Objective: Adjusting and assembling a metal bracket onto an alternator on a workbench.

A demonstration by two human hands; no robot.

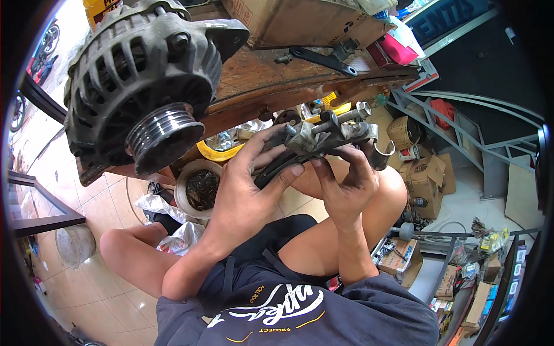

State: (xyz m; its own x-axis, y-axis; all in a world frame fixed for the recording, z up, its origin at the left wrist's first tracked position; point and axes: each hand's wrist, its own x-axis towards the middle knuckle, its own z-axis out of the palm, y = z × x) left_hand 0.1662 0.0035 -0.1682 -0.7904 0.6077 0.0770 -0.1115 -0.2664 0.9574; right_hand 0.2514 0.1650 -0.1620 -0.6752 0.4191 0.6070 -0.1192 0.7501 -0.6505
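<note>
1. Hands, left (245,181) and right (349,187), grip a bolted dark-metal bracket (341,136) with a curled end, mid-frame.
2. Finned grey alternator (144,86) with grooved pulley (164,137), upper left; wooden tabletop (257,75), upper centre.

Repair workshop; alternator (153,75), wooden bench (254,72)

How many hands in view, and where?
2: the left hand grips the left end of the bolted metal part; the right hand holds it farther right. Some fingers are partly hidden; no other hands show.
</note>
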